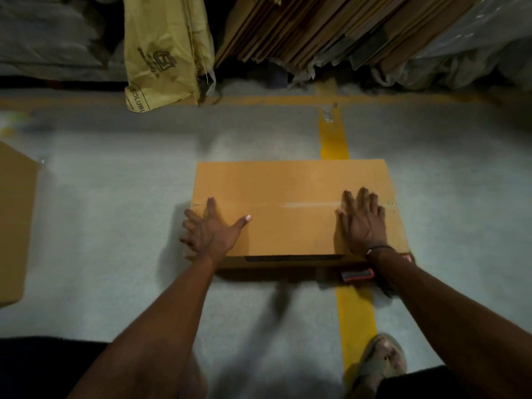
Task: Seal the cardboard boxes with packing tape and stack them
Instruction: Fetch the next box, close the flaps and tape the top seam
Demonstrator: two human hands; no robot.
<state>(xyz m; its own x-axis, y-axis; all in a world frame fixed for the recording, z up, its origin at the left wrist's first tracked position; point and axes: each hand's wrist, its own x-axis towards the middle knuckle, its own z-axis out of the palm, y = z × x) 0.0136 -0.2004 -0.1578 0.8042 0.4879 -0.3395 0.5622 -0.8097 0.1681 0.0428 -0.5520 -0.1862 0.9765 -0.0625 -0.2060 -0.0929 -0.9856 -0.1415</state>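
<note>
Pressing box point(290, 208); yellow sack point(161, 50) reads "SOLUBI".

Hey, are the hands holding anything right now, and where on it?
Nothing is gripped. The left hand lies spread over the cardboard box at its left top edge; the right hand presses flat on its top.

The cardboard box point(290, 208) is matt tan, with a glossy strip of clear tape point(311, 205) along its top seam. Beneath the box, the floor point(121, 226) is pale, matt concrete crossed by a smooth yellow painted line point(334, 142). Beyond the box lie raw-edged flattened cardboard sheets point(302, 27) and a creased yellowish sack point(164, 50).
</note>
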